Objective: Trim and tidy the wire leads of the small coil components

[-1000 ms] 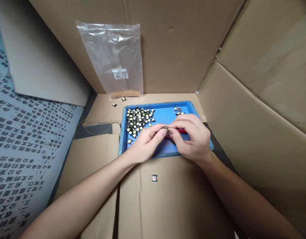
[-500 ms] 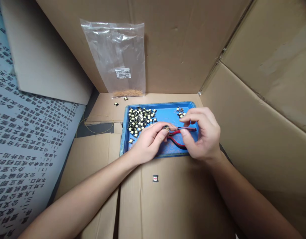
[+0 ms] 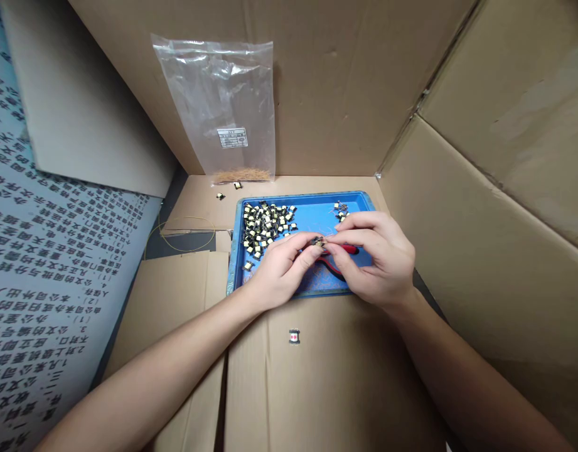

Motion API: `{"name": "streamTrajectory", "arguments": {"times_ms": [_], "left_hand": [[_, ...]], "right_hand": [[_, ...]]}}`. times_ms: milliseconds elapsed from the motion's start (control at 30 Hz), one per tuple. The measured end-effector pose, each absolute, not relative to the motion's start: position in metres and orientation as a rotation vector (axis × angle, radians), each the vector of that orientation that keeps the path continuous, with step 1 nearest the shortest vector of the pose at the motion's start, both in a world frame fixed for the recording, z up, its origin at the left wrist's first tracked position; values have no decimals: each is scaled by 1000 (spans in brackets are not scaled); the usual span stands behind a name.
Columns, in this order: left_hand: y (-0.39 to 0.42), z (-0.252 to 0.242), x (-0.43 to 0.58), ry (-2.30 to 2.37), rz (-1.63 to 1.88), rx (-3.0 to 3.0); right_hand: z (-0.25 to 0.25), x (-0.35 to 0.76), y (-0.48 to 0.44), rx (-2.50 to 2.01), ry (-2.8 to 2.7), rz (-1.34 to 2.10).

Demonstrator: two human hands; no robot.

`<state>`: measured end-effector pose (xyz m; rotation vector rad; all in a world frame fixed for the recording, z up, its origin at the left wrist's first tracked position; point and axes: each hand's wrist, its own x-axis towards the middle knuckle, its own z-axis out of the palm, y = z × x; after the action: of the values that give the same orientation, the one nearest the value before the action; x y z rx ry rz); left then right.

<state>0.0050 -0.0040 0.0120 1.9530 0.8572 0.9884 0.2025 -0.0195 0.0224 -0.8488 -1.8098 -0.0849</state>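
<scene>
Both hands meet over a blue tray. My left hand pinches a small dark component between thumb and fingertips. My right hand is closed too, its fingertips pressed against the same component from the right. Under the hands lie red-handled pliers, partly hidden by my right hand. A heap of small black-and-cream components fills the tray's left half, and a smaller cluster sits at its far right corner.
A clear plastic bag with brown wire bits at its bottom leans on the cardboard back wall. Two stray components lie behind the tray. One small part with red marks rests on the cardboard in front. Cardboard walls enclose the space.
My right hand, which had drawn back to the right half a second ago and exposed the pliers, has returned to the left and pinches the component again. My left hand stayed put.
</scene>
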Motion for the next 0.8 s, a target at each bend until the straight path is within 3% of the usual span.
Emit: {"name": "streamTrajectory", "arguments": {"times_ms": [333, 600, 800], "left_hand": [[-2, 12, 6, 739, 920, 1724], [-3, 17, 8, 602, 1000, 1341], [-8, 13, 12, 628, 1001, 1304]], "right_hand": [[19, 200, -16, -887, -1940, -136], [22, 203, -14, -938, -1816, 55], [14, 217, -3, -1270, -2045, 295]]}}
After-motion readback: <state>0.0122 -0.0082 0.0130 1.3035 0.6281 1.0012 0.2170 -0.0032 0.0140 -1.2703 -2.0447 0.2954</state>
